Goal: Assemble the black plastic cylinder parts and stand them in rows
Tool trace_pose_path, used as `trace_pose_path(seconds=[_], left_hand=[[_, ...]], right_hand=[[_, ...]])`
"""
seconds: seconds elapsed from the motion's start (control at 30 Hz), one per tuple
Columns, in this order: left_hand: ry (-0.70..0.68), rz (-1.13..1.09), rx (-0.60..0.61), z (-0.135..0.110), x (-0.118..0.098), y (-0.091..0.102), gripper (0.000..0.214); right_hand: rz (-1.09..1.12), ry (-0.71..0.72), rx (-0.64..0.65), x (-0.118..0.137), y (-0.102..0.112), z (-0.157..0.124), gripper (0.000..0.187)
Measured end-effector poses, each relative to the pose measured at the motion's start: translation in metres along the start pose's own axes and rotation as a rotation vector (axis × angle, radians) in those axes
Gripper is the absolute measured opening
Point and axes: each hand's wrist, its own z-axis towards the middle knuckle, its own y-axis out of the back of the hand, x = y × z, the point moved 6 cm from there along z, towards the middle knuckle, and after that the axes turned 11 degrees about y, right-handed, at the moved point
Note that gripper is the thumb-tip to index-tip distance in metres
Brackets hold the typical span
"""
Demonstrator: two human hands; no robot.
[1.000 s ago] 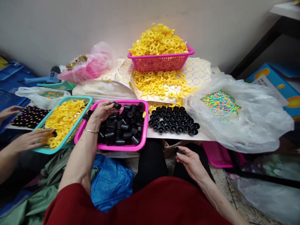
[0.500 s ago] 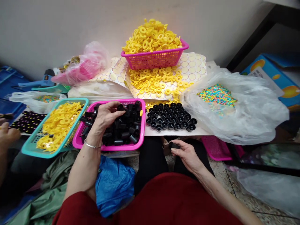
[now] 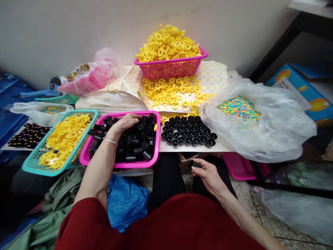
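- Pinching a small black piece (image 3: 194,164) between thumb and fingers of the right hand (image 3: 206,172), tilted roughly along a ten-to-four o'clock line.
- Bending the left hand (image 3: 127,122) over black tubes (image 3: 130,147) in the pink basket (image 3: 122,165), with fingertips hidden; cannot tell whether gripping any.
- Nearest to those tubes: left hand, directly above; from the right, toward ten o'clock. Pointing every way, with no shared long axis.
- Toward eleven o'clock from the right hand: rows of black cups (image 3: 187,132).

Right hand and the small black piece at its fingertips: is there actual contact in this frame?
Touching. The head view shows the right hand pinching the black piece between thumb and fingers, with no gap visible.
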Motion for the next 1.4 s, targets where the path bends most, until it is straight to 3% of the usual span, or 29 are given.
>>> trace_pose_path(seconds=[0.1,0.23,0.43,0.57,0.7,0.83,0.97,1.1,1.23,1.3,1.4], left_hand=[[0.061,-0.151,0.0,-0.005,0.015,0.006,0.026],[0.056,-0.416,0.0,-0.02,0.024,0.01,0.038],[-0.062,-0.209,0.09,-0.025,0.004,-0.008,0.037],[-0.086,-0.141,0.041,-0.021,-0.002,-0.01,0.031],[-0.064,-0.451,0.02,-0.027,0.004,-0.005,0.031],[-0.022,-0.843,0.137,-0.039,0.011,-0.005,0.039],[-0.023,-0.966,0.206,-0.05,0.008,-0.007,0.041],[-0.039,-0.961,0.183,-0.052,0.006,-0.002,0.041],[-0.046,-0.829,0.007,-0.048,0.019,0.018,0.037],[-0.012,-0.654,-0.114,-0.044,0.03,0.03,0.036],[0.038,-0.212,-0.286,-0.038,0.038,0.043,0.032]], right_hand=[[0.015,-0.015,-0.025,-0.001,0.005,-0.001,0.042],[0.025,-0.058,-0.024,-0.008,0.008,0.0,0.042],[0.001,-0.037,0.002,-0.008,0.001,0.001,0.042],[-0.008,-0.025,-0.015,-0.005,0.003,-0.001,0.043],[-0.002,-0.035,-0.035,-0.006,0.009,-0.002,0.043],[0.0,-0.046,-0.036,-0.009,0.009,-0.001,0.043],[0.001,-0.055,-0.02,-0.01,0.004,0.001,0.043],[-0.002,-0.057,0.001,-0.012,0.0,0.0,0.042],[0.009,-0.056,-0.018,-0.013,0.004,-0.001,0.042],[0.007,-0.06,-0.03,-0.014,0.007,-0.001,0.043],[-0.009,-0.064,-0.026,-0.015,0.008,0.001,0.043]])
